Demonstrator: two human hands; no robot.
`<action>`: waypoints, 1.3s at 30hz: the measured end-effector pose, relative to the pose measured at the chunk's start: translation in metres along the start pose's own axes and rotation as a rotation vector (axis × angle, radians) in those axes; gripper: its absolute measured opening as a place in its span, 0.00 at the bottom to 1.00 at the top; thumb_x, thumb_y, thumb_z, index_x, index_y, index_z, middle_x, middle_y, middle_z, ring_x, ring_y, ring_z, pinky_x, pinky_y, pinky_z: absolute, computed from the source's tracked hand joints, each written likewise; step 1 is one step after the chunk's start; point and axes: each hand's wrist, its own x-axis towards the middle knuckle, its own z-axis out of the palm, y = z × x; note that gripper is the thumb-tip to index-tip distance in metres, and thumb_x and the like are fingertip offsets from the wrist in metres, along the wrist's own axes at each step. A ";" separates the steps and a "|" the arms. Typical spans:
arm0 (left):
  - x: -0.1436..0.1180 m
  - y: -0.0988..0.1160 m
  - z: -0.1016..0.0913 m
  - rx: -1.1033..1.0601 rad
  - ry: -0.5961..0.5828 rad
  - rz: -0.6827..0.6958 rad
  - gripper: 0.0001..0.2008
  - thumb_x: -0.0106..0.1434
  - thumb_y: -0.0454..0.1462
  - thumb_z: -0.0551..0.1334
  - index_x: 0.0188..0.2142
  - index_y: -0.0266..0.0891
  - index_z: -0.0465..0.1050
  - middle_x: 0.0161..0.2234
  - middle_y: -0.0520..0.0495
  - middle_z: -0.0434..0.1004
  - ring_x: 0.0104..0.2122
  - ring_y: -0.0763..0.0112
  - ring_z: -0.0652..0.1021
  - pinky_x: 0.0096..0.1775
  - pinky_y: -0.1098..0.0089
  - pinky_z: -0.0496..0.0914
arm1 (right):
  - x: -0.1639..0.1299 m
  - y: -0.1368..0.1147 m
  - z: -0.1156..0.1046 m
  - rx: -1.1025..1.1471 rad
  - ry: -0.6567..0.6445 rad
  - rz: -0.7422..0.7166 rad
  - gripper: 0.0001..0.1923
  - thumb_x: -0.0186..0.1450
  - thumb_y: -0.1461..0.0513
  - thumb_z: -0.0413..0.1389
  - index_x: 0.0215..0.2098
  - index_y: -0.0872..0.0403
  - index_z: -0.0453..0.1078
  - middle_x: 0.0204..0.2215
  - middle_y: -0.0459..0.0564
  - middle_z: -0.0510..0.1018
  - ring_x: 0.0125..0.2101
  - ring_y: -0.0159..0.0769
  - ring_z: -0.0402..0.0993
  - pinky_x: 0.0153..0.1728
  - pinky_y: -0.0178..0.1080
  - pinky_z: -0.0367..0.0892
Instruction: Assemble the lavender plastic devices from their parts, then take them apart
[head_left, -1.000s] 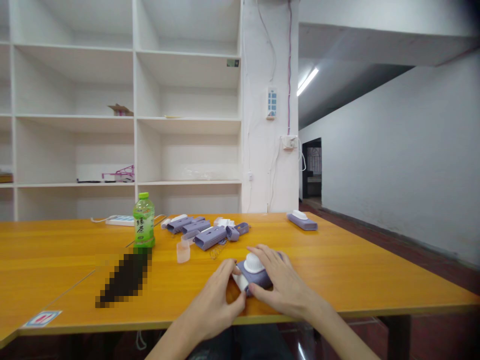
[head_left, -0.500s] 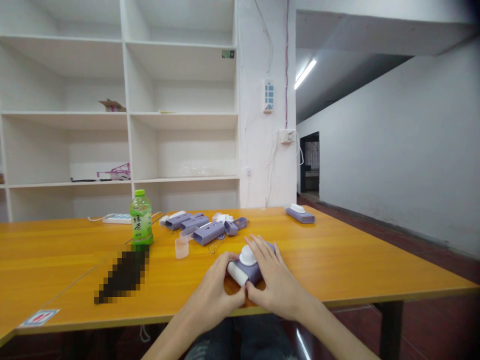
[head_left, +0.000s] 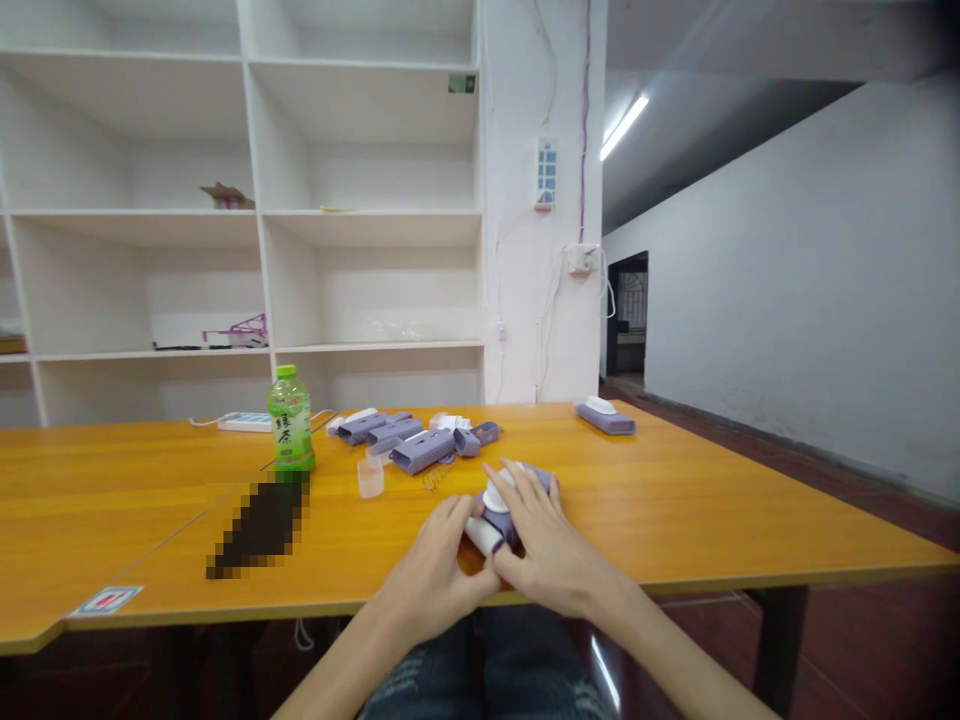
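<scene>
A purple plastic housing [head_left: 541, 476] with a white oval knob [head_left: 498, 494] on top lies on the table in front of me. My right hand [head_left: 551, 545] is wrapped over it, with fingers across the knob and the far side. At the near end, a white end piece [head_left: 482, 537] sits at an angle against the housing. My left hand [head_left: 437, 568] holds this piece between thumb and fingers. Both thumbs meet at its near corner. Whether the piece is seated in the housing cannot be seen; fingers cover part of the joint.
Several purple housings [head_left: 424, 452] lie farther back, beside a translucent cup-like part [head_left: 370, 478] and thin coiled wire [head_left: 433, 478]. Another housing with a white knob [head_left: 604, 418] lies at the back right. A green tea bottle [head_left: 291, 420] stands left, near a power strip [head_left: 246, 422].
The view has shifted slightly, so everything appears a little higher and to the right. The white end piece looks more angled from the housing. Both hands keep their hold.
</scene>
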 end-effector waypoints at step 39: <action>0.024 -0.106 -0.057 0.684 0.176 -0.308 0.19 0.63 0.43 0.63 0.53 0.42 0.69 0.63 0.33 0.61 0.63 0.42 0.60 0.60 0.32 0.42 | 0.003 0.061 -0.017 0.104 0.146 0.084 0.42 0.51 0.37 0.64 0.57 0.50 0.69 0.55 0.55 0.65 0.56 0.51 0.64 0.59 0.47 0.61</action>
